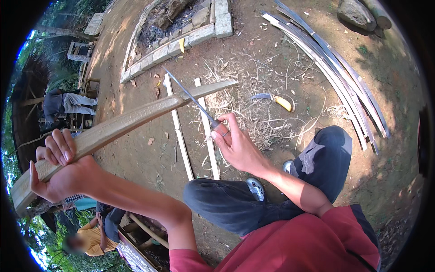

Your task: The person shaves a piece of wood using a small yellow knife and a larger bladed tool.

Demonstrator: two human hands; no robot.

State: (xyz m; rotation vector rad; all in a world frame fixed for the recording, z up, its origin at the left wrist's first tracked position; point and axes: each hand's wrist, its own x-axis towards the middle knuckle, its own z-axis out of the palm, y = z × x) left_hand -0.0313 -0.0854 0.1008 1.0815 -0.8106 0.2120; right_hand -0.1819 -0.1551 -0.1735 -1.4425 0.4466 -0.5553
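Observation:
My left hand (72, 174) is closed around the thick end of a long, pale wooden stave (122, 126). The stave rises to the right and tapers to a narrow tip. In my right hand (235, 143) is a knife with a reddish-brown handle (221, 128) and a long, slim, dark blade (188, 93). That blade crosses the stave near its narrowing part; whether it touches the wood I cannot tell. A second knife, with a curved blade and yellow handle (283, 103), lies on the ground among curly wood shavings (267, 124).
Two pale strips (181, 145) lie on the dirt before my bent knees. Long split slats (335, 68) lie at the right, below a big stone (355, 14). A brick-edged fire pit (165, 53) is ahead. Two people, one standing (74, 102) and one in yellow (95, 238), are at the left.

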